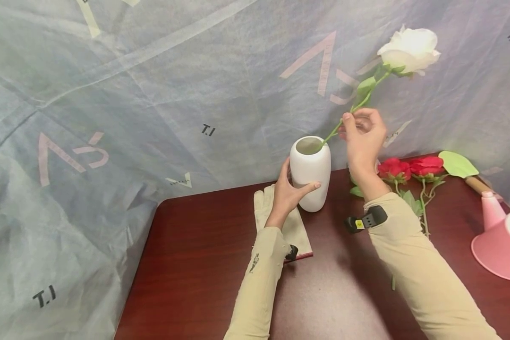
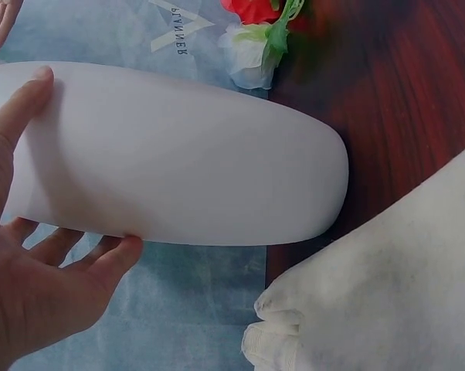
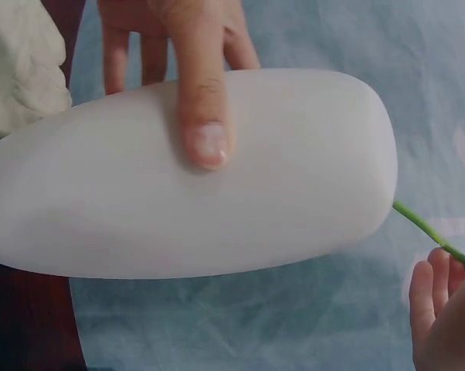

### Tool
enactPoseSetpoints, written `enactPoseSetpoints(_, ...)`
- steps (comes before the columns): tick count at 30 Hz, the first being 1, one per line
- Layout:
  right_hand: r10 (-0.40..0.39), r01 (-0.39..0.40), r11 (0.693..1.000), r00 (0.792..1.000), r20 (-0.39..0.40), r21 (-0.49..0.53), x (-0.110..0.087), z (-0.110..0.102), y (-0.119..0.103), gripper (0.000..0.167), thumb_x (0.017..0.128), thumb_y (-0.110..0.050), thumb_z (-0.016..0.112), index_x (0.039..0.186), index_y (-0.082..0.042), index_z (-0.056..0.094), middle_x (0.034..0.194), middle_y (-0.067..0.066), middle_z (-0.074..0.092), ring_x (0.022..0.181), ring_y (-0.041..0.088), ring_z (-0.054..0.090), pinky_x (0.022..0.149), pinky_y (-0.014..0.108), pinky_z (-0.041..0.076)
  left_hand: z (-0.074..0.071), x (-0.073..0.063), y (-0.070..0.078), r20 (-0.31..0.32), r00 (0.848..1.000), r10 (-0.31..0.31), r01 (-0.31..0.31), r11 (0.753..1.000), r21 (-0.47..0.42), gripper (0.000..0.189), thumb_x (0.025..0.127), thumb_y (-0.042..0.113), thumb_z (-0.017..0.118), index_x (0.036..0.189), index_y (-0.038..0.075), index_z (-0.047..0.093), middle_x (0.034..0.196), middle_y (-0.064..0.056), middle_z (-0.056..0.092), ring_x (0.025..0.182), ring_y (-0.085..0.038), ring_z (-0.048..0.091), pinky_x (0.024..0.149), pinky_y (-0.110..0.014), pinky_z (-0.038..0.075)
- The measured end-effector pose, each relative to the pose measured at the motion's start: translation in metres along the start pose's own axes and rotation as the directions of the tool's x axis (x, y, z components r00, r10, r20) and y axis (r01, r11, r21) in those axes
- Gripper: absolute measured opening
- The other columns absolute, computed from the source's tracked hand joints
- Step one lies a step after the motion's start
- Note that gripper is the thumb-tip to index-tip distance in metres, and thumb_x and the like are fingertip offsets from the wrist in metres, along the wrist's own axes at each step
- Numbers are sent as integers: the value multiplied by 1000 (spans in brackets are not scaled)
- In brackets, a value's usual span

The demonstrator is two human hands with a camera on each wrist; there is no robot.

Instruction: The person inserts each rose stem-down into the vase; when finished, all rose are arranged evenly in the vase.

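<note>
My left hand [image 1: 287, 197] grips the side of a tall white vase [image 1: 312, 167], its thumb across the front and its fingers around the other side. The vase stands upright near the back edge of the table. My right hand [image 1: 365, 139] pinches the green stem of a white artificial rose [image 1: 410, 49] to the right of the vase mouth. The stem slants down, its lower end inside the rim and hidden there. In the right wrist view, the stem [image 3: 419, 222] comes out past the vase's rim.
A cream cloth glove [image 1: 302, 236] lies under the left wrist. Two red flowers [image 1: 394, 169] and a white flower [image 2: 248, 58] lie to the right of the vase. Farther right are a trowel with a light green blade [image 1: 459, 163] and a pink watering can [image 1: 497, 255]. Grey cloth [image 1: 174, 94] hangs behind the table.
</note>
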State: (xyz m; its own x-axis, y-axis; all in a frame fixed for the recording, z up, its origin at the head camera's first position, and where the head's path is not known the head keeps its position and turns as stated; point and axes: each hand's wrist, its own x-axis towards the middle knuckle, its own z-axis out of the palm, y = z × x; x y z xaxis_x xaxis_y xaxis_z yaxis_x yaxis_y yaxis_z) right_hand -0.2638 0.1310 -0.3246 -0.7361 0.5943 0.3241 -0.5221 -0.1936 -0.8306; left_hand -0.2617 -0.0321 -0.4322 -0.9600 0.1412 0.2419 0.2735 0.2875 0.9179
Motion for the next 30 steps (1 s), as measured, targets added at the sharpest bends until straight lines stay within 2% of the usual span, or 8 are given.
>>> enactPoseSetpoints(2,-36,38,995,999,23,-95,-2,1,3,11,85,-7,67,88,-8,57,72,7,64,62,19,61,62,25,51,0,0,0,3,1000,1,-1,1000,3,98,68,36,83,146,32,24,139,8,39,119,-10,46,92,-31,43)
enactPoseSetpoints(5,-102,114,962,993,60,-250,-5,3,9,10,87,-9,66,91,-7,57,71,3,65,62,18,60,63,23,47,0,-1,1,6,1000,-2,2,1000,9,99,68,37,83,146,32,23,140,7,39,119,-11,46,93,-32,43)
enactPoseSetpoints(8,-114,133,938,990,80,-321,-9,4,12,10,86,-10,66,91,-5,58,73,3,66,62,14,60,62,21,44,0,-2,2,3,1000,-11,11,1000,10,99,68,37,83,146,32,23,140,7,39,119,-12,46,92,-31,43)
enactPoseSetpoints(16,-98,142,896,987,126,-420,-16,5,12,11,86,-14,67,87,-5,60,81,6,69,75,6,59,69,21,43,1,-4,2,16,1000,-19,19,1000,-22,99,70,34,83,147,31,21,142,3,38,119,-17,47,92,-36,43)
enactPoseSetpoints(21,-103,180,869,977,187,-461,-17,7,12,17,90,-20,62,88,-3,60,86,6,69,84,10,59,71,23,46,1,-3,3,21,999,-34,34,999,-11,99,70,36,82,147,33,20,141,6,38,118,-15,47,91,-33,44)
enactPoseSetpoints(24,-85,195,844,968,234,-500,-17,6,14,20,91,-21,60,91,0,62,93,9,67,92,15,59,78,26,49,1,-3,3,17,999,-34,34,999,-9,99,69,37,83,147,33,21,140,7,38,117,-14,48,90,-33,44)
enactPoseSetpoints(27,-67,230,814,950,306,-533,-16,5,16,21,92,-18,59,95,3,62,99,14,63,101,22,56,85,33,48,1,-3,3,16,999,-39,39,999,-6,99,69,38,82,147,34,20,140,7,39,116,-14,48,90,-33,44)
enactPoseSetpoints(30,-73,293,782,919,387,-549,-14,5,17,20,92,-15,57,96,4,63,102,16,60,104,28,52,89,40,46,1,-4,3,20,999,-48,48,999,0,99,69,40,82,146,35,19,140,8,38,116,-13,49,89,-34,45)
